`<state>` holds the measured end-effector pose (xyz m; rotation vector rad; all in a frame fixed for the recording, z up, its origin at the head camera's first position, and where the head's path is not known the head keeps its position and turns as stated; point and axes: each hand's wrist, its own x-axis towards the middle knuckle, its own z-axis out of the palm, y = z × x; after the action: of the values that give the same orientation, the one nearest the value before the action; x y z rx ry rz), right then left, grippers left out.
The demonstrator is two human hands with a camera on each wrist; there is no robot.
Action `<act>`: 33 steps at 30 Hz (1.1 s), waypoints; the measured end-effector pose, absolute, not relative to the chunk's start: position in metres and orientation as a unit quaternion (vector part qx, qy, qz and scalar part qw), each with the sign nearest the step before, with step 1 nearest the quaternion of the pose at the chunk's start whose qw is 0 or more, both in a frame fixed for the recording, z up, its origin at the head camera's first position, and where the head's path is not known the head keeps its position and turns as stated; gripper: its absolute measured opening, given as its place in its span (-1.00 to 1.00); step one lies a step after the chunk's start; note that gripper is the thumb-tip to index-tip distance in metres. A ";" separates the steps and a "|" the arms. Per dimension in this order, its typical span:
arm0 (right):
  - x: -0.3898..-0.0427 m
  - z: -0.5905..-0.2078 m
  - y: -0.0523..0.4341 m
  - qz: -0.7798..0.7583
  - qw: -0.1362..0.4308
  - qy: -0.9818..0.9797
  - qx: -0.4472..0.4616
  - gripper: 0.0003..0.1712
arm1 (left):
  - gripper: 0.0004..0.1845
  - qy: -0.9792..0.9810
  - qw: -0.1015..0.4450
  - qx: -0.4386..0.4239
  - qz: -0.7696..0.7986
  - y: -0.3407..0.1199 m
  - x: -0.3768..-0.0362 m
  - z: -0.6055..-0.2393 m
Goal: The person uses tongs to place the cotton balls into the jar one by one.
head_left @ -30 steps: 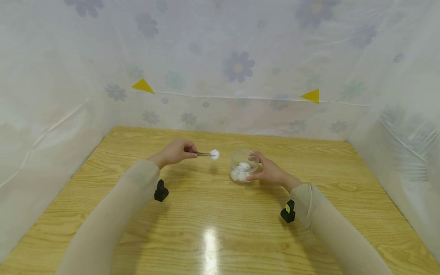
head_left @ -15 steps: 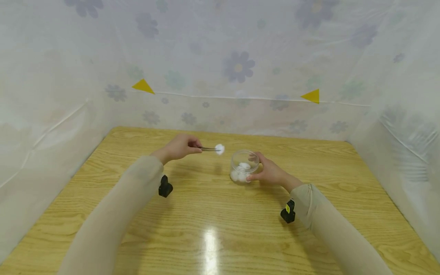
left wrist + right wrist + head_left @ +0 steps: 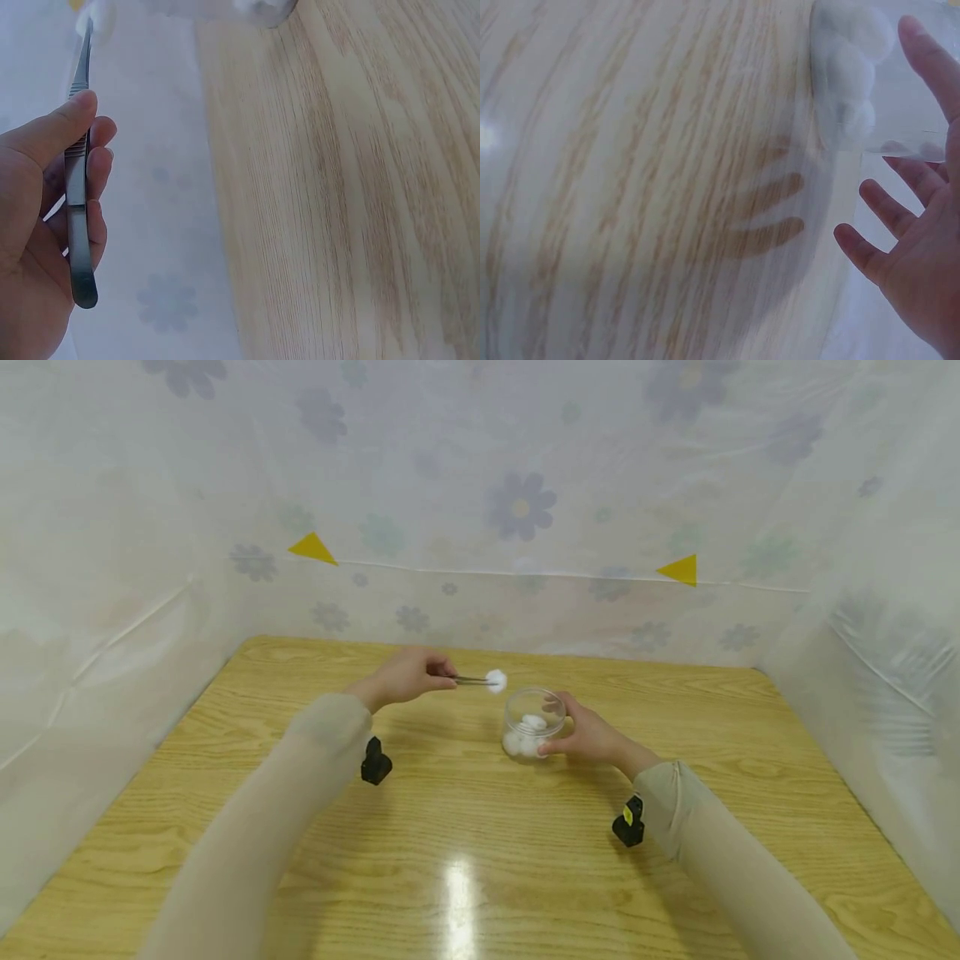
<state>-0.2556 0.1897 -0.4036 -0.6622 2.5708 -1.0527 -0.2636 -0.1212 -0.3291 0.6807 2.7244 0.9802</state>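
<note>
My left hand (image 3: 411,675) pinches metal tweezers (image 3: 77,187) between thumb and fingers. A white cotton ball (image 3: 497,681) is caught in the tweezer tips, raised above the table just behind and left of a clear round jar (image 3: 534,703). Several more cotton balls (image 3: 849,67) lie in the bottom of the jar, which stands upright without a lid. My right hand (image 3: 588,735) grips the jar from its right side, thumb in front and fingers behind. In the right wrist view the outer fingers (image 3: 885,210) spread out below the jar's wall.
A wood-grain table (image 3: 450,827) carries everything. Pale flowered sheeting (image 3: 450,485) closes off the back and both sides, with two yellow triangles (image 3: 678,570) on the rear sheet. Black wrist cameras (image 3: 377,762) hang at both sleeves.
My left hand has moved to the right and slightly away, bringing the tweezers and cotton ball closer to the jar. The right hand and jar have kept still.
</note>
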 end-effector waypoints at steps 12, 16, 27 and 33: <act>-0.256 -0.404 0.190 -0.358 0.147 0.894 -0.227 0.07 | -0.86 0.909 0.092 0.232 0.333 -0.107 -0.267 -0.325; -0.257 -0.404 0.191 -0.359 0.148 0.893 -0.227 0.07 | -0.86 0.910 0.088 0.238 0.329 -0.102 -0.268 -0.324; -0.256 -0.404 0.190 -0.360 0.149 0.893 -0.225 0.07 | -0.85 0.910 0.086 0.261 0.312 -0.086 -0.270 -0.327; -0.256 -0.403 0.190 -0.359 0.152 0.894 -0.221 0.09 | -0.85 0.908 0.086 0.272 0.307 -0.079 -0.269 -0.328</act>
<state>-0.2558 0.1902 -0.4035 -0.6347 2.5655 -1.0313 -0.2690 -0.0793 -0.3279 0.8099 2.7068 0.9149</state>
